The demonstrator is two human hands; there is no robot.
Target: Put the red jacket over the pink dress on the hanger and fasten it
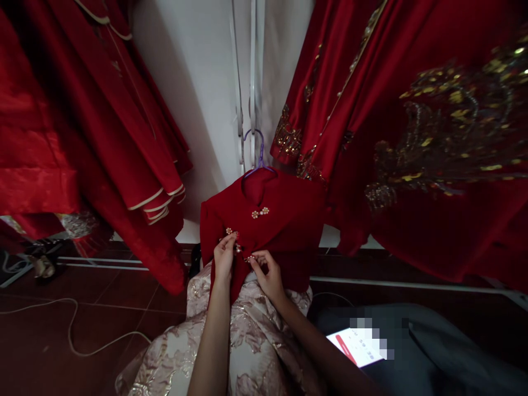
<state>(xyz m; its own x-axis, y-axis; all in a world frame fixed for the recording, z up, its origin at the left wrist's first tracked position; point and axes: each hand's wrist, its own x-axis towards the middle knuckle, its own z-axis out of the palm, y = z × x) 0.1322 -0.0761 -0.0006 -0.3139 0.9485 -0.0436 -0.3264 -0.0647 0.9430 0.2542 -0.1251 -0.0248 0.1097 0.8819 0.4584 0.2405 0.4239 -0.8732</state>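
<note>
A dark red jacket (284,225) hangs in front of me on a purple hanger (261,159). A clasp of gold and pearl flowers (260,213) joins its front near the collar. Lower down, my left hand (224,256) pinches the jacket's front edge beside another flower clasp (229,231). My right hand (269,274) is a little lower and to the right, thumb and forefinger closed on the edge at a small ornament (249,259). Fingertips partly cover these lower clasps. Beneath the jacket spreads a pale pink brocade skirt (259,335) with a shiny floral pattern.
Red garments with cream trim (136,137) hang at left. Others with gold sequin embroidery (445,126) hang at right. A white metal rack (253,66) stands against the wall. A cable (74,330) crosses the tiled floor, and a lit phone (355,346) lies on dark cloth.
</note>
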